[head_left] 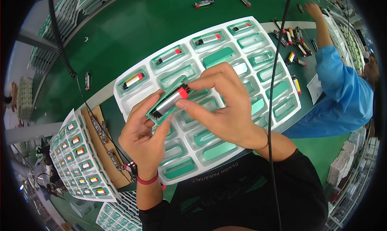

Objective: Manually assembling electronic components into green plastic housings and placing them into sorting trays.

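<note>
My left hand point(141, 140) is wrapped around a small green plastic casing point(152, 117), tilted up toward the right. Inside it lies a silver cylindrical battery point(169, 103) with a red end and a dark circuit part at its lower end. At the red end, my right hand point(231, 106) pinches with thumb and index finger, near thin red wires. Both hands are above a large white tray point(139, 98) of moulded pockets. Its far row holds similar batteries, among them a yellow one point(132, 82); other pockets hold green casings point(219, 151) or show bare plastic.
Another person in a blue sleeve point(336, 94) reaches across at the right, beside a heap of loose batteries point(296, 39). A filled tray point(76, 162) stands at the left by a cardboard piece point(107, 150). A black cable point(277, 69) hangs in front of the tray.
</note>
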Demonstrator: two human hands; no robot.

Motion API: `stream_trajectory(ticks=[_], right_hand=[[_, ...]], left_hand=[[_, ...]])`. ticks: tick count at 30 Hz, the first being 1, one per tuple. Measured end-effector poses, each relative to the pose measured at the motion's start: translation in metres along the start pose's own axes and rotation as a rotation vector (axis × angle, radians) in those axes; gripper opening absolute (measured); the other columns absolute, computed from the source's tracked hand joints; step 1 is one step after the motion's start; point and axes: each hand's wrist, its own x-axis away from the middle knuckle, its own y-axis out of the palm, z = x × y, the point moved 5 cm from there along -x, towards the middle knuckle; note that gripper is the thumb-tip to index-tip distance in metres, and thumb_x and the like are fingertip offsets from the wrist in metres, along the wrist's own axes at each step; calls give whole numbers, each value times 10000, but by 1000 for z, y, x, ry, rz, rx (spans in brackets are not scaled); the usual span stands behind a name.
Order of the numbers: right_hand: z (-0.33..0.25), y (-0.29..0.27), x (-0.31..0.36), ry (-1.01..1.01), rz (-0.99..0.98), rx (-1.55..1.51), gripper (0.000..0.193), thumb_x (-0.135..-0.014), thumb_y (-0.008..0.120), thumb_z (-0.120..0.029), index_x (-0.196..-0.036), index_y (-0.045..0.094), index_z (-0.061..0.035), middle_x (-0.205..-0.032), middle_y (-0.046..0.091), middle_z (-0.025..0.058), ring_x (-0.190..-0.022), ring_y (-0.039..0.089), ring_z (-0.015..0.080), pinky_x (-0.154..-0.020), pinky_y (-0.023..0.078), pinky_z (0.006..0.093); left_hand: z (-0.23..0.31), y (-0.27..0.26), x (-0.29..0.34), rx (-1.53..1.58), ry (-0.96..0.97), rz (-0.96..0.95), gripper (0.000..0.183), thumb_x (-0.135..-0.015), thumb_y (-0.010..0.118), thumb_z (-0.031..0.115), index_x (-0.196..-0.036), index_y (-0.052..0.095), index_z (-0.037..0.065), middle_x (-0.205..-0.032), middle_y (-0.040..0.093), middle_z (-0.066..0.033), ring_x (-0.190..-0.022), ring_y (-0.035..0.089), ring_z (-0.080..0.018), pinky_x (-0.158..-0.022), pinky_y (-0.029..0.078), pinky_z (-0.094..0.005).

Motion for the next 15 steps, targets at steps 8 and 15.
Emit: stream_trajectory(ticks=[8, 15], right_hand=[[11, 7, 4, 165, 3, -64, 299, -704, 843, -78, -949, 678, -34, -932, 598, 68, -857, 578, 168, -714, 458, 278], [20, 10, 3, 431, -89, -328, 207, -769, 789, -32, -941, 677, -9, -1022, 564, 65, -922, 574, 147, -784, 464, 271]], left_hand=[[-1, 3, 2, -72, 40, 24, 456, -776, 657, -167, -1219, 582, -87, -1257, 572, -250, -1163, 598, -311, -956, 550, -383], [-4, 5, -2, 3, 101, 14, 455, -761, 676, -166, -1203, 608, -79, -1236, 589, -233, -1143, 610, -292, -933, 564, -368]])
